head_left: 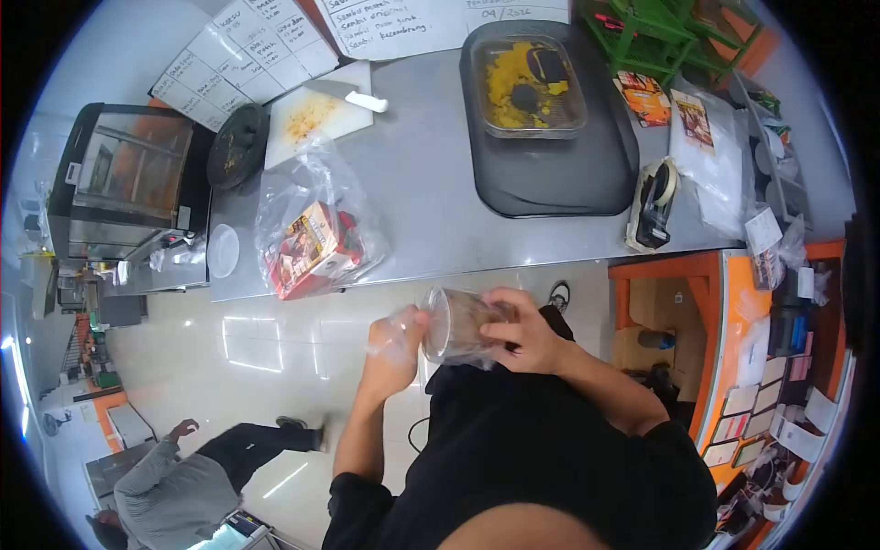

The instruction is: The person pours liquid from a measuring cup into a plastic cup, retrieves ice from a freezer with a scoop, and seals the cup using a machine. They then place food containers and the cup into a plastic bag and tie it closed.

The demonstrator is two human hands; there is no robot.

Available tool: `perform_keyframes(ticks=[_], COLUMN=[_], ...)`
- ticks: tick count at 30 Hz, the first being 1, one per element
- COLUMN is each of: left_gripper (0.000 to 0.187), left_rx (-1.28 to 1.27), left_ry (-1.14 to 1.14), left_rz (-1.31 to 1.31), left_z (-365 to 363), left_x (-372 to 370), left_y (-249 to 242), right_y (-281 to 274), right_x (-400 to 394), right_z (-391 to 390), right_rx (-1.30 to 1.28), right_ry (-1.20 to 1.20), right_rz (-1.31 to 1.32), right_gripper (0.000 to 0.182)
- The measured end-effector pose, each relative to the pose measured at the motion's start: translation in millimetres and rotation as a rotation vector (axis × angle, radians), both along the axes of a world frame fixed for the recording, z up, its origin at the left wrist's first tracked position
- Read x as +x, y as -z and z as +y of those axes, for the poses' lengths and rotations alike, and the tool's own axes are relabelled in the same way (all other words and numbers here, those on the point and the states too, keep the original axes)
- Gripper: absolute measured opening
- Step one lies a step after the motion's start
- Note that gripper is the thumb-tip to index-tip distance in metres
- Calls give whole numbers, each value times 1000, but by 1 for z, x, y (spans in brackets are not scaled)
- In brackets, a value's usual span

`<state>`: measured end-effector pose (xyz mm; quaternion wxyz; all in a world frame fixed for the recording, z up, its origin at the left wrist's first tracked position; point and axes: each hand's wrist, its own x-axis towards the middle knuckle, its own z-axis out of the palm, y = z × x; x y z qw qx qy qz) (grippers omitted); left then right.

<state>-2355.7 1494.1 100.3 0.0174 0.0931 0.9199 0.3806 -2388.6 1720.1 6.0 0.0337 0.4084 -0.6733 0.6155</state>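
Note:
A clear round plastic container (456, 326) with brownish contents lies tilted on its side in front of my body, over the floor just off the table's front edge. My right hand (527, 335) is wrapped round its right end. At its left rim, my left hand (396, 346) has its fingers closed on thin clear plastic film (385, 344). On the metal table (412, 202), left of the hands, a clear plastic bag (321, 183) holds a red printed box (312, 252).
A black tray (559, 179) bears a clear tub (536, 128) with yellow food. A knife (357, 97) lies on a white cutting board (321, 137), beside a stone mortar (236, 147). A tape dispenser (652, 206) stands at the right. Another person (179, 490) is at the lower left.

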Motion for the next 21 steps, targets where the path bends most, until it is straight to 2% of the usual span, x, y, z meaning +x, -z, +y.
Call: perform_keyframes(ticks=[1, 3, 5, 6, 7, 9, 11, 13, 14, 15, 17, 18, 19, 21], left_gripper=[14, 14, 14, 14, 14, 16, 17, 16, 15, 15, 14, 14, 14, 15], left_rx=[-14, 72, 153, 71, -12, -72, -216, -267, -316, -325, -439, -439, -449, -457], left_ry=[-100, -170, -242, -132, -20, -23, 5, -40, -63, -74, -192, -213, -237, -278], left_rz=[-59, 8, 92, 254, 410, 389, 354, 355, 349, 349, 302, 304, 272, 235], left_z=[-7, -10, -13, -16, -17, -15, -14, -16, -19, -22, -22, -26, -33, -44], left_x=[0, -7, -22, -29, -35, -42, -50, -62, -67, -72, -83, -86, -88, -91], left_y=[5, 12, 22, 27, 32, 38, 42, 51, 54, 55, 57, 62, 70, 81], right_y=[7, 13, -2, -13, -8, 9, 2, -10, -8, -1, 17, 25, 19, -2], right_x=[1, -2, -4, -7, -9, -23, -50, -84, -95, -104, -123, -129, -146, -189], right_z=[-14, -28, -34, -33, -35, -37, -37, -36, -42, -49, -64, -73, -78, -83], right_rx=[-8, 33, 20, -39, -41, -384, -336, 218, 230, 225, 372, 354, 357, 541], right_ry=[50, 41, -3, -27, -35, -73, -85, -203, -181, -195, -106, -77, -97, -555], right_rz=[191, 243, 26, -104, -101, -810, -791, -554, -396, -392, -15, 36, 48, -310], right_gripper=[59, 59, 54, 44, 44, 38, 38, 44, 49, 49, 52, 51, 51, 42])
